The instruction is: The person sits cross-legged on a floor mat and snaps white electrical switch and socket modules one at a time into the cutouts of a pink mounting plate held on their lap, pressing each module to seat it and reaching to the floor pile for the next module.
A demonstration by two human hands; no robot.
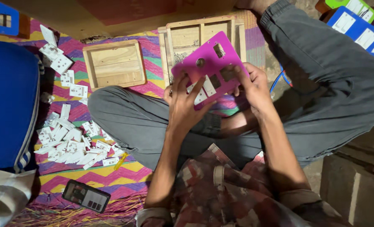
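Both hands grasp one magenta switch plate at centre frame, above the crossed legs: the left hand spreads fingers over two white switches, the right hand clasps the plate's right edge, thumb hidden. Two wooden boxes lie behind; white parts at left are too jumbled to count

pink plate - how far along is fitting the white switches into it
Done: two white switches sit in the pink plate. In hand: left hand and right hand both grip it. Left: two rectangular cutouts and two holes remain unfilled, with a pile of white parts on the mat.
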